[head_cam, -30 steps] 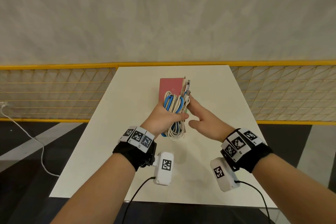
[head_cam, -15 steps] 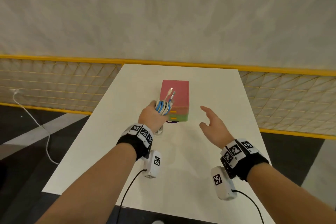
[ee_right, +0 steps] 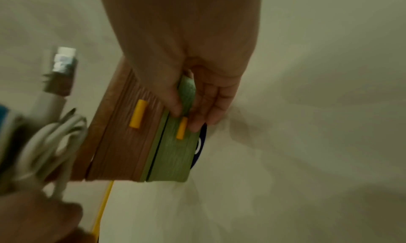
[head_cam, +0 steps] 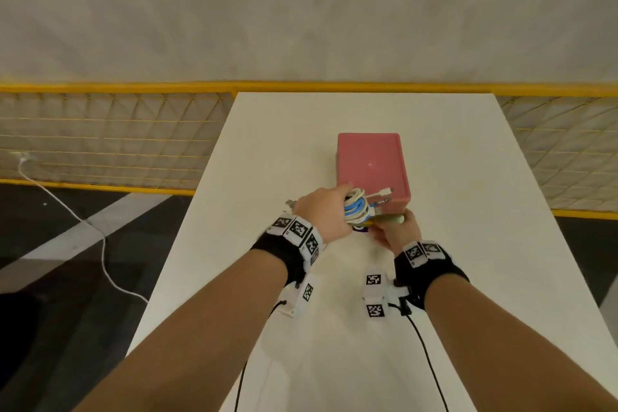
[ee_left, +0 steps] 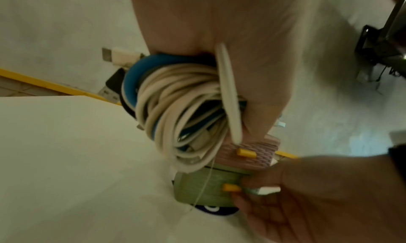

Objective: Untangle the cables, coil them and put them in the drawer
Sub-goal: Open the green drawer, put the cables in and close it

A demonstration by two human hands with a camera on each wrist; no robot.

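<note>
A small drawer unit (head_cam: 371, 167) with a pink top stands mid-table. Its pink drawer (ee_right: 127, 139) and green drawer (ee_right: 173, 156) each carry a yellow handle (ee_right: 182, 128). My left hand (head_cam: 321, 217) grips a coiled bundle of white and blue cables (head_cam: 356, 209) (ee_left: 182, 111) just in front of the unit, with plugs sticking out toward the pink top. My right hand (head_cam: 394, 232) (ee_right: 186, 114) pinches the green drawer's front beside its handle. The green front (head_cam: 389, 219) stands slightly forward of the pink one.
The white table (head_cam: 468, 278) is bordered behind and at both sides by a yellow mesh fence (head_cam: 117, 144). A white cord (head_cam: 103, 244) trails across the dark floor at left. A blue and white disc (ee_left: 215, 209) lies under the unit.
My left hand carried the cable coil right and up, against the unit's front. My right hand, open in the air before, moved in and now pinches the green drawer.
</note>
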